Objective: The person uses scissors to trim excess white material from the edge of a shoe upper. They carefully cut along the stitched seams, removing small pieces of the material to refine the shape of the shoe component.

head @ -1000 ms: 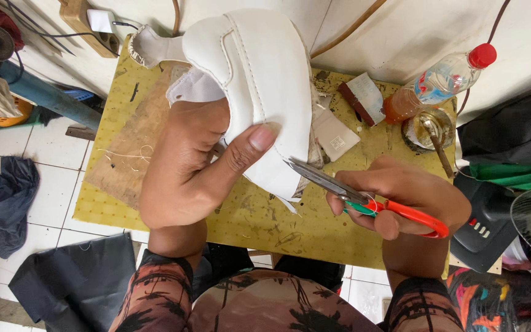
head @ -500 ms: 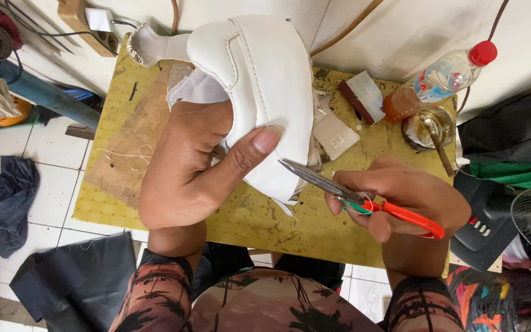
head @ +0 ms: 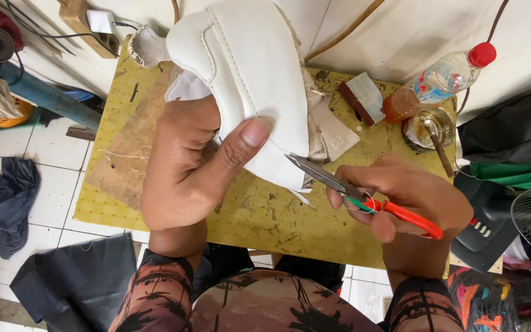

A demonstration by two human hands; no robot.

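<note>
Trimming the white shoe upper [head: 247, 80] with snips [head: 339, 184].
Left hand [head: 185, 166] clamps the upper, thumb on top; right hand [head: 407, 197] grips the snips, whose tips touch the upper's lower edge; next calls for a careful squeeze.

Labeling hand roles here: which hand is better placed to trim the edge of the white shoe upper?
Right. The right hand already holds the orange-handled snips, tips at the lower edge of the white shoe upper. The left hand is occupied gripping the upper, thumb pressed on its face.
</note>
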